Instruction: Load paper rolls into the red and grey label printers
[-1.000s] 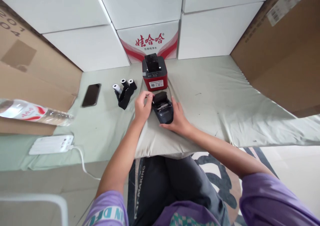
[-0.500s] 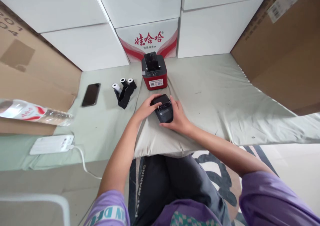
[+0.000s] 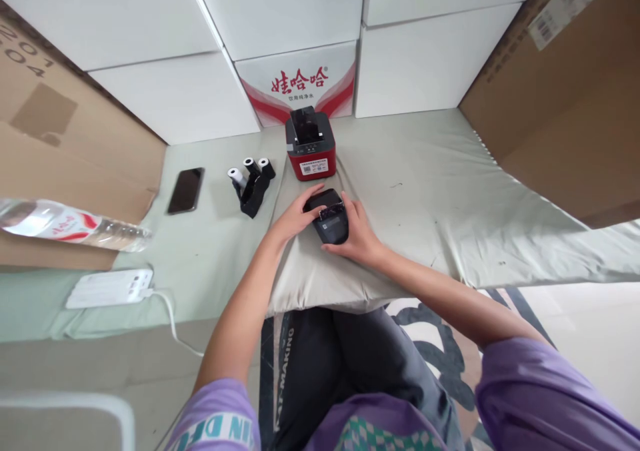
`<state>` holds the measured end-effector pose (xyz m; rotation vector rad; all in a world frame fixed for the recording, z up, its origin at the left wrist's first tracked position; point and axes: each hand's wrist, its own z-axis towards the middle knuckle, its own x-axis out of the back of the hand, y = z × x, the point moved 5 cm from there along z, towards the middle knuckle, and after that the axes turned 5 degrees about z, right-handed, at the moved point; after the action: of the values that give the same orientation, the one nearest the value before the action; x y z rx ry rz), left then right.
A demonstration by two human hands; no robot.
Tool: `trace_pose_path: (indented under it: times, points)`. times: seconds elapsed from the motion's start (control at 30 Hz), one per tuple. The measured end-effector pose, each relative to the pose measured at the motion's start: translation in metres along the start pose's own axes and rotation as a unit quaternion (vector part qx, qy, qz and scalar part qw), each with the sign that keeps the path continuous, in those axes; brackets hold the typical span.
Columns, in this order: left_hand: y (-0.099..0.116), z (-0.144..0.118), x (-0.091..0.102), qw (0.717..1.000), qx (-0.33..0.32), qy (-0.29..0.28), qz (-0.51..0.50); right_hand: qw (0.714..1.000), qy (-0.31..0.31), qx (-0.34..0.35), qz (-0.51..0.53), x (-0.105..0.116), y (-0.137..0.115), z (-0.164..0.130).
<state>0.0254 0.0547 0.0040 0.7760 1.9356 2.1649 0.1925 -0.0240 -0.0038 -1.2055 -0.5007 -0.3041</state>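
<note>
Near the front edge of the cloth-covered table, a small black boxy device (image 3: 335, 228) with a glossy band across it sits between my hands; it looks like a portable printer or payment terminal. My left hand (image 3: 296, 216) grips its left and far side, thumb on the band. Around its right side curls my right hand (image 3: 361, 236), thumb at the near edge and fingers at the far right corner. Just behind it stands a red and black printer-like box (image 3: 311, 148) with a dark panel upright on top. The device's underside is hidden.
To the left lie a black holder (image 3: 255, 198) with three white-ended rolls, a phone (image 3: 186, 190), a white power bank (image 3: 110, 288) with cable, and a water bottle (image 3: 75, 226). White cartons (image 3: 415, 71) line the back; brown boxes (image 3: 565, 124) flank both sides.
The view has shifted very slightly. Both hands keep their hold on the black device, and I see no clear movement of it on the table.
</note>
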Motion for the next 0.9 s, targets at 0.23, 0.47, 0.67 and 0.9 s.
trace_pose_path:
  times: [0.23, 0.47, 0.67, 0.9]
  points:
    - [-0.0005, -0.0022, 0.0001, 0.999, -0.005, 0.033, 0.006, 1.000, 0.002, 0.003, -0.006, 0.0029, -0.0024, 0.0005]
    - [-0.0004, -0.0010, 0.0032, 0.999, 0.011, 0.042, 0.017, 1.000, 0.008, 0.004, -0.005, 0.0020, 0.0011, 0.0003]
    - [0.0005, -0.0026, -0.0009, 1.000, 0.014, 0.023, -0.002, 1.000, 0.000, 0.004, -0.009, -0.0005, 0.0034, 0.0001]
    - [-0.0002, -0.0017, -0.0019, 1.000, -0.009, 0.028, 0.005, 1.000, 0.007, 0.000, -0.004, 0.0004, -0.0001, 0.0001]
